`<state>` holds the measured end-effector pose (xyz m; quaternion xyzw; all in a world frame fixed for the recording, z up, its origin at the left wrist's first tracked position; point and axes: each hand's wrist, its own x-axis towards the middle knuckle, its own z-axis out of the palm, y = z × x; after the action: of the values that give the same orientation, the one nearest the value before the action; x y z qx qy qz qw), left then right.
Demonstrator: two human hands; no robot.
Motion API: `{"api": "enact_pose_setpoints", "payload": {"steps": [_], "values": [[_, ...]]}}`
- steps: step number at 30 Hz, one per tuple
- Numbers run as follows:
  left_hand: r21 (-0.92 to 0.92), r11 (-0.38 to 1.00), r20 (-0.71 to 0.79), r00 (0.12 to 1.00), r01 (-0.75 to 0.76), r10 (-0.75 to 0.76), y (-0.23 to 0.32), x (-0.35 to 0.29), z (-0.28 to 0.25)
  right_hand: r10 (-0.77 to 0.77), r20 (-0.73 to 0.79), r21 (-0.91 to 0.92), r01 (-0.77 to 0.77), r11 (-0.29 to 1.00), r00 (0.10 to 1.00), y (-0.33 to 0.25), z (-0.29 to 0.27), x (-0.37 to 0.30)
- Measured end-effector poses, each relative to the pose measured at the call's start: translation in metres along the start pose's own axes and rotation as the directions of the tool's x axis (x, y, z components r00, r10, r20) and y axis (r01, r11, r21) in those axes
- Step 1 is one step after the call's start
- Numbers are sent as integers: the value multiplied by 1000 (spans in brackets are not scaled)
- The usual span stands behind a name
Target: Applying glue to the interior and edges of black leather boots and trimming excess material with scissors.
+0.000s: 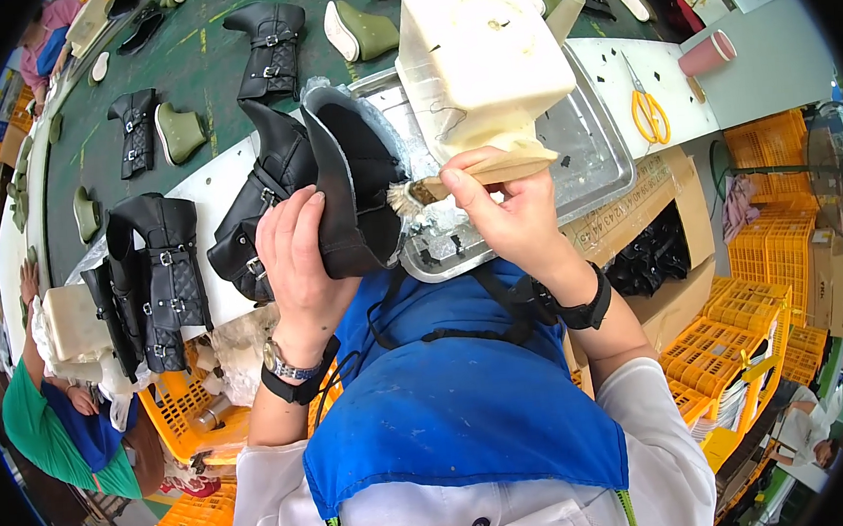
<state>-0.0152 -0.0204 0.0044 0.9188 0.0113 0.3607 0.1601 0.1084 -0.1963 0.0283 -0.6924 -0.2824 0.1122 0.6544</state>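
Note:
My left hand [290, 248] is closed on a black boot [349, 209], its fingers pressed to the outside of the shaft. The boot's opening faces right and its grey lining shows. Between the fingers of my right hand [513, 208] is a wooden-handled brush [493, 168]. The pale bristles are at the boot's opening; whether they touch the lining I cannot tell. Just left of that boot lies another black boot [258, 191] with buckled straps. Beyond my right hand a cream plastic container [485, 58] stands in a metal tray [618, 166] smeared with white paste.
Black buckled boots [164, 281] stand at left. More black boots and olive shoes [180, 131] sit on the green conveyor [220, 101]. Orange-handled scissors [647, 110] and a pink cup [707, 53] lie at right, above a cardboard box [680, 181]. Yellow crates [730, 339] stack below. A co-worker in green [57, 425] is at left.

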Motion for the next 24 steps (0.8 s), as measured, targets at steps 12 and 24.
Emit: {"api": "enact_pose_setpoints", "payload": {"steps": [12, 24], "values": [[0, 1000, 8, 1000, -27, 27, -8, 0, 2, -405, 32, -237, 401, 885, 914, -2, 1, 4], [108, 982, -118, 979, -156, 169, -25, -3, 10, -145, 263, 69, 131, 989, 954, -21, 11, -17]]}}
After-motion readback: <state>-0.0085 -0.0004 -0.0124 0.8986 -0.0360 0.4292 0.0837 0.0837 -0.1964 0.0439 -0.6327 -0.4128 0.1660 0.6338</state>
